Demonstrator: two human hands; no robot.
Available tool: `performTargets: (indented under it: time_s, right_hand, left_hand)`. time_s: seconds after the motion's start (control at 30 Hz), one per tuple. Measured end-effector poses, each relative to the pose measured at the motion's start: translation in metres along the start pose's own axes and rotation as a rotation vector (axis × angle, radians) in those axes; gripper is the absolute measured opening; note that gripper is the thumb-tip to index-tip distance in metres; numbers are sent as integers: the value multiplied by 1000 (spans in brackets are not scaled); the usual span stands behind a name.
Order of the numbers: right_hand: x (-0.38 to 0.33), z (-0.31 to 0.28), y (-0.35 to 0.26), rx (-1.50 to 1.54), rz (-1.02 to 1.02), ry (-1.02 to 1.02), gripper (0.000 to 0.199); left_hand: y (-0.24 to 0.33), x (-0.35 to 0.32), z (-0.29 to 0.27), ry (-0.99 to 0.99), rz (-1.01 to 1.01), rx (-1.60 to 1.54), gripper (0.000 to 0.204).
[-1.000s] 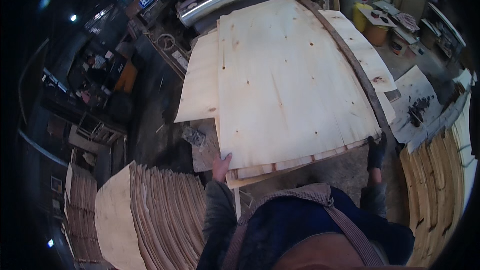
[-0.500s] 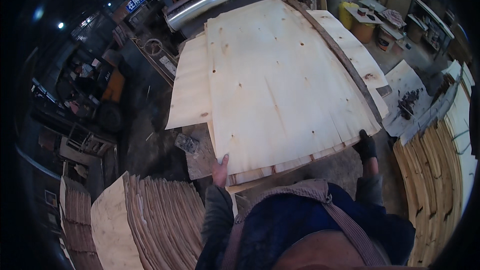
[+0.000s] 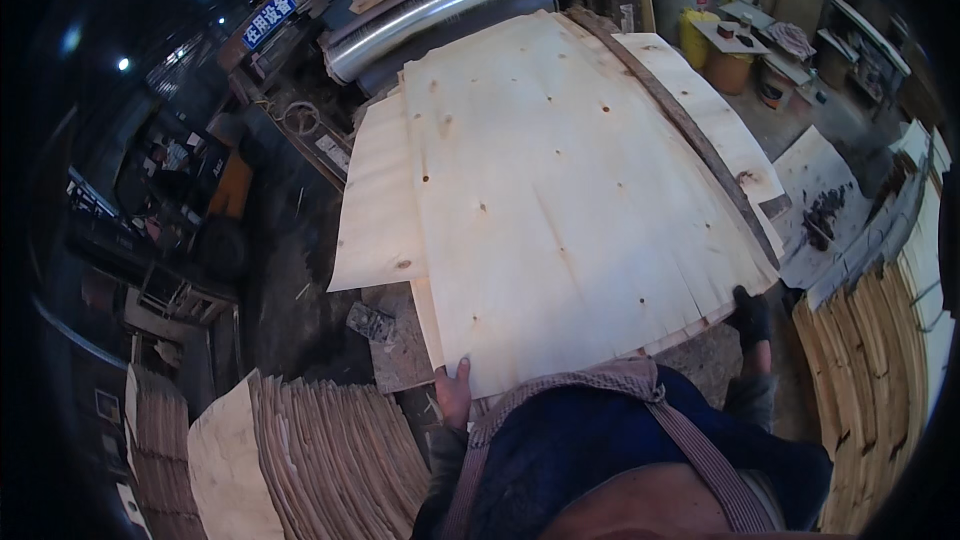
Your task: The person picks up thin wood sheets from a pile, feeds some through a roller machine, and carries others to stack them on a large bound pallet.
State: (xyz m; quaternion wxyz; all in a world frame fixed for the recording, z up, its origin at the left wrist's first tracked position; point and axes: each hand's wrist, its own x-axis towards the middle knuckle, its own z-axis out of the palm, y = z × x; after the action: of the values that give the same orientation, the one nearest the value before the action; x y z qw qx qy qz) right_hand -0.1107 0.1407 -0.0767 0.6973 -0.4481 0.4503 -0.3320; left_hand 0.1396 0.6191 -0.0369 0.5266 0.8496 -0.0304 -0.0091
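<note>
Facing the near edge of a broad veneer sheet (image 3: 560, 210), I have it lying straight ahead of me, its long axis running away and a little to the left, toward the metal roller (image 3: 450, 15) beyond its far edge. Other sheets (image 3: 375, 200) stick out past its left and right sides, and a dark wooden strip (image 3: 680, 120) runs along its right side. Below, the bare surface (image 3: 705, 352) shows under the near edge toward the right; the surface's own near edge is hidden behind my dark blue clothing (image 3: 570, 450). My left hand (image 3: 453, 396) is at the sheet's near left corner, my right hand (image 3: 751, 320), in a dark glove, at its near right corner, so neither is clearly nearer and the sheet's width lies between them. My left hand is closed on the corner, thumb on top, fingers mostly out of sight. My right hand touches the edge beside its corner; the glove is too dark for me to tell how far open it is or whether it grips.
</note>
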Motion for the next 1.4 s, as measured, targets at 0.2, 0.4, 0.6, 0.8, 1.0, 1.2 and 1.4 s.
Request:
performTargets:
  time_s: [0.2, 0.4, 0.6, 0.8, 1.0, 1.2, 1.4]
  right_hand:
    - [12, 4, -6, -285, 124, 103, 36]
    - [-18, 15, -32, -282, 190, 36, 34]
    - [-47, -1, -31, -197, 467, -241, 20]
    - [-84, 67, -14, -310, 237, -856, 17]
    - [-89, 89, 2, -480, 160, -982, 22]
    - [-105, 85, -13, -94, 732, -816, 34]
    - [-106, 80, -5, 73, 733, -792, 34]
  left_hand:
    - [-29, 12, 2, -6, -69, 33, 50]
    - [-40, 20, -6, -93, -52, 164, 52]
    - [-16, 23, -9, -84, 207, 547, 51]
    - [-37, 39, -13, -88, 89, 155, 39]
    - [29, 34, -36, -244, -161, -544, 45]
    - [63, 27, -50, -316, -227, -647, 40]
    - [72, 10, -69, -208, -251, -759, 33]
